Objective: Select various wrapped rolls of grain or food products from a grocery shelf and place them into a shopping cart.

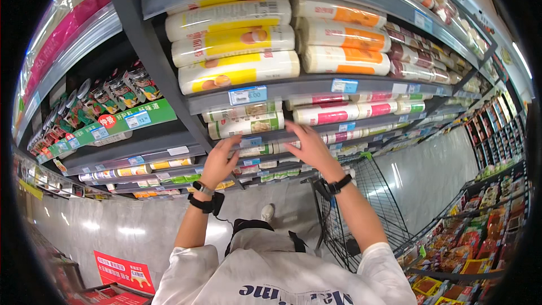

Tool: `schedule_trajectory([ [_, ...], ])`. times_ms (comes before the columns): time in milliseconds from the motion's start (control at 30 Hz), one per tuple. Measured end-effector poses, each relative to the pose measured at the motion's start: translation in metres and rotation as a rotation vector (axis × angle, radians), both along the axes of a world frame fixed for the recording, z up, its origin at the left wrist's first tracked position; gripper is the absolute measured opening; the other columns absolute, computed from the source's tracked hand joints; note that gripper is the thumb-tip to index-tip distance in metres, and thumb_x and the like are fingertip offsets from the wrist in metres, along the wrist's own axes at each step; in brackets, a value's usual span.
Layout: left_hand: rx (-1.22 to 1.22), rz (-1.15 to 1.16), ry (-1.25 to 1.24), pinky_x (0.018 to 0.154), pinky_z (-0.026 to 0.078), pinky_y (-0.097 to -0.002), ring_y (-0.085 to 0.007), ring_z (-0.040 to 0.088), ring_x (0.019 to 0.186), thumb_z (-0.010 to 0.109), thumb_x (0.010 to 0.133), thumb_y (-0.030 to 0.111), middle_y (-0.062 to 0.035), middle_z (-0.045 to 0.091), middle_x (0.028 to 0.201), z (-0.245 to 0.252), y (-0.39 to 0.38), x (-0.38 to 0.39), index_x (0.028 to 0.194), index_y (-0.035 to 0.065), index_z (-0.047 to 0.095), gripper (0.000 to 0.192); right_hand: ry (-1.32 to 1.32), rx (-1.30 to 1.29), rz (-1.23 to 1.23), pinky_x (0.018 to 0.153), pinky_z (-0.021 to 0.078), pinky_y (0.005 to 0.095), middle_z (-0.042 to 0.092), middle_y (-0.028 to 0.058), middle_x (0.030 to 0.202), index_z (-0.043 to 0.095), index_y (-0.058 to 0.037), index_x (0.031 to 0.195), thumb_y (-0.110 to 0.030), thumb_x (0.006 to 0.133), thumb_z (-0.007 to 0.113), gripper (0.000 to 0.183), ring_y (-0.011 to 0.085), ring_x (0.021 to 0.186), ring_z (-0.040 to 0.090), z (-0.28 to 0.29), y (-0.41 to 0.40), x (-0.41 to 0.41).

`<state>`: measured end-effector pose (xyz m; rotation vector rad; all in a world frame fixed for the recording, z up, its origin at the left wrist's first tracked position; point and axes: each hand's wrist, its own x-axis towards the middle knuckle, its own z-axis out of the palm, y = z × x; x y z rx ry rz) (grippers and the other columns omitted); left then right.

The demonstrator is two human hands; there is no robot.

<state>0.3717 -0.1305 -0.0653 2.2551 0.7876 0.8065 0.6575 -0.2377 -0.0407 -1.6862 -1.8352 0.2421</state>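
Note:
Both my hands reach toward store shelving, with fingers apart and nothing held. My left hand point(220, 161) is in front of the shelf edge, just below a white and green cylindrical package point(245, 126). To its right, my right hand point(310, 146) has its fingertips near that package's right end and a white and pink package point(325, 115). On the shelf above lie stacked cylindrical packages with yellow bands point(239, 72) and others with orange bands point(347, 59). Black straps are around both wrists.
A black wire shopping cart point(364, 207) stands at my right side. Further right are racks of packaged goods point(470, 237). A dark shelf upright point(156, 55) rises left of the stacks, beside jars point(123, 89). A red sign point(123, 271) is at lower left.

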Motion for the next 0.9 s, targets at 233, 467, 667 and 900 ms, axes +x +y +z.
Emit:
schedule_trajectory([
  [233,0.406,0.122,0.017,0.109,0.041,-0.0475,-0.0351,0.050,0.129,0.065,0.082,0.003,-0.0122,0.056,0.136,-0.017,0.033,0.024,0.122,0.0064,0.060,0.041,-0.300,-0.171,0.094,0.101,0.0452,0.0466,0.060,0.0221,0.128,0.057,-0.0050,0.132,-0.039,0.084,0.076,0.062,0.0420,0.117,0.056,0.031,0.121,-0.020],
  [467,0.324,0.093,-0.104,0.107,0.045,-0.0450,-0.0353,0.055,0.122,0.062,0.082,0.000,-0.0109,0.063,0.129,-0.019,0.045,0.020,0.117,0.0042,0.062,0.034,-0.303,-0.024,0.193,0.097,0.0489,0.0438,0.066,0.0185,0.121,0.065,-0.0086,0.121,-0.045,0.083,0.073,0.054,0.0362,0.113,0.061,0.017,0.154,-0.016],
  [667,0.404,0.124,-0.056,0.103,0.048,-0.0449,-0.0344,0.057,0.121,0.062,0.080,-0.002,-0.0098,0.064,0.126,-0.025,0.043,0.015,0.119,0.0051,0.063,0.040,-0.332,0.058,0.152,0.087,0.0531,0.0432,0.069,0.0161,0.111,0.068,-0.0110,0.115,-0.041,0.083,0.071,0.044,0.0371,0.100,0.065,0.021,0.138,-0.033],
  [900,0.447,0.063,-0.107,0.086,0.050,-0.0456,-0.0377,0.061,0.099,0.069,0.079,0.008,-0.0170,0.066,0.106,-0.023,0.046,0.034,0.112,0.0013,0.065,0.034,-0.358,0.212,-0.133,0.094,0.0484,0.0452,0.066,0.0153,0.117,0.059,-0.0061,0.123,-0.033,0.069,0.087,0.067,0.0376,0.107,0.062,0.009,0.069,-0.008],
])
